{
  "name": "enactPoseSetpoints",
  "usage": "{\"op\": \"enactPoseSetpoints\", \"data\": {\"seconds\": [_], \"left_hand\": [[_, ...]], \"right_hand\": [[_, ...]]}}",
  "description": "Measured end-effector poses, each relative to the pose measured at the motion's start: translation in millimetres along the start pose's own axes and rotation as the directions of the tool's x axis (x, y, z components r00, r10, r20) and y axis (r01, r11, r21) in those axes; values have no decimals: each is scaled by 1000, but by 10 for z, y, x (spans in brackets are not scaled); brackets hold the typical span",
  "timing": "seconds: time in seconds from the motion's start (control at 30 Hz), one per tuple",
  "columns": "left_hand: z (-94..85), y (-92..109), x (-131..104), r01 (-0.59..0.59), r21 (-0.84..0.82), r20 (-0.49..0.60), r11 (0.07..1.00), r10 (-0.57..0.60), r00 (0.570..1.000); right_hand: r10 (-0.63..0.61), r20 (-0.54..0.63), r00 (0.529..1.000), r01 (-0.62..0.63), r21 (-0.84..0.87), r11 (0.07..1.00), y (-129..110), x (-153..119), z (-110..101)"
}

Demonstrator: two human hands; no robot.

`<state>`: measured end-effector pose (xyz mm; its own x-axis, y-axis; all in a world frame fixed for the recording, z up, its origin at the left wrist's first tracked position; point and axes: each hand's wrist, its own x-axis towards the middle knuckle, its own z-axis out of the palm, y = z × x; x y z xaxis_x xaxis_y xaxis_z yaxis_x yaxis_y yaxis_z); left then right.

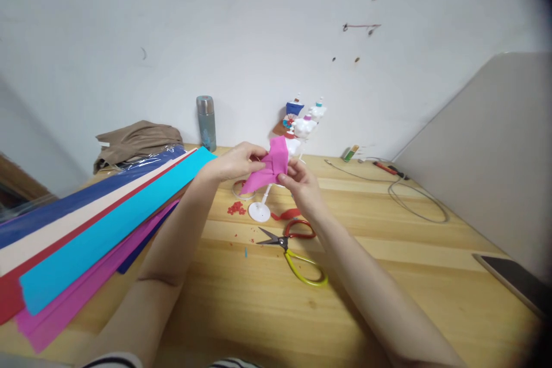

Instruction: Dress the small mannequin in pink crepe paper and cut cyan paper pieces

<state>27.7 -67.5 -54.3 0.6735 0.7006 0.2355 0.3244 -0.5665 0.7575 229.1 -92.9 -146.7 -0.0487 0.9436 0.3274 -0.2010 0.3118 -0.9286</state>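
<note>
bare tabletop between right hand and cable — colored strips block left.

Open scissors lie on the wooden table. From them, red cut-outs lie at ten o'clock, a bottle stands at eleven.

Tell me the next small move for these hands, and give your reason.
Probably fold the thin, bright pink, creased sheet's pointed lower-left corner inward with the left hand, the right hand bracing the other side. That corner juts out past the slim white stand with a round base, while the fingers of both hands already grip the sheet.
</note>
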Motion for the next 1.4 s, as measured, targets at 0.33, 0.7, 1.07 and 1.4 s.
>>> {"op": "enactPoseSetpoints", "data": {"seconds": [0.33, 0.7, 1.07, 1.4], "left_hand": [[11, -196, 109, 89, -268, -59, 959, -109, 992], [84, -345, 148, 55, -388, -71, 920, -89, 994], [67, -482, 189, -72, -412, -246, 908, -35, 969], [54, -463, 171, -60, -425, -189, 903, -24, 982]], "right_hand": [[4, 8, 1000, -3, -20, 1000, 11, 5, -16], [-22, -43, 999, 20, -53, 998, 22, 2, -37], [-20, -30, 999, 18, -69, 997, 27, -8, -59], [-35, -19, 999, 34, -53, 998, 53, 3, -71]]}}
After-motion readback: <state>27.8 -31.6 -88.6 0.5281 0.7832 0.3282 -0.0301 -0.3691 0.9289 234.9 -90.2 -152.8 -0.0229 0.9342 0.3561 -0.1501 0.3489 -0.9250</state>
